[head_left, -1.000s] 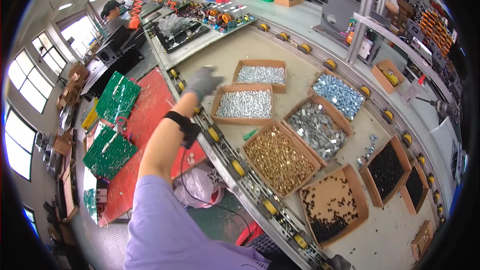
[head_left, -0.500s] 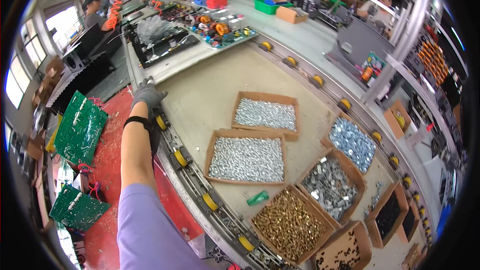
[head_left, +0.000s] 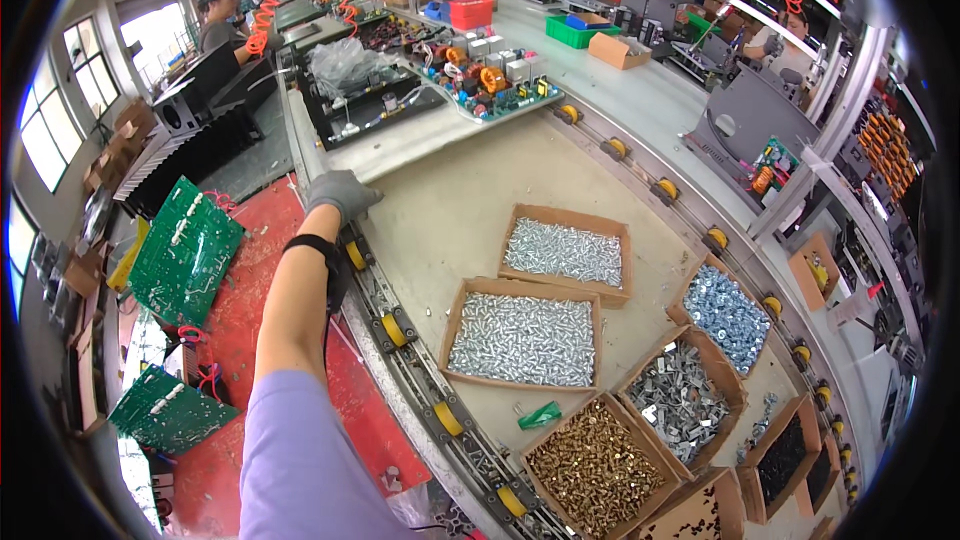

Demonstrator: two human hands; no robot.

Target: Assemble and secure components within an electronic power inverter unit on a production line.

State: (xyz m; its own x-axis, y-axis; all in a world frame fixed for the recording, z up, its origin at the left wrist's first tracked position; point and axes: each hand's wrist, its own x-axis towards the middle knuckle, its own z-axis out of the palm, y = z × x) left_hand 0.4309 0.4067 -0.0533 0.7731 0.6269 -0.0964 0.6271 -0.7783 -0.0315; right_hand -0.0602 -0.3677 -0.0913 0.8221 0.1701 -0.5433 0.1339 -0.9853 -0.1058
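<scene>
My left hand (head_left: 343, 195), in a grey glove with a black strap at the wrist, reaches forward along the left rail. Its fingers look curled at the near left corner of a white board (head_left: 420, 140); the fingertips are partly hidden. On that board lie a black metal chassis (head_left: 370, 120) with a crumpled clear plastic bag (head_left: 345, 68) on it, and a green circuit board (head_left: 495, 105) crowded with coils and capacitors. My right hand is out of view.
Cardboard trays of silver screws (head_left: 522, 333), brass-coloured fasteners (head_left: 600, 465), metal clips (head_left: 675, 400) and bluish hardware (head_left: 725, 315) stand between rails with yellow rollers (head_left: 447, 418). Green circuit boards (head_left: 185, 255) lean by a red surface (head_left: 270, 290) at left. A person (head_left: 222, 20) stands far left.
The whole view has shifted, so the scene sits lower and further right. My left hand's fingers look more curled than before, still at the white board's corner.
</scene>
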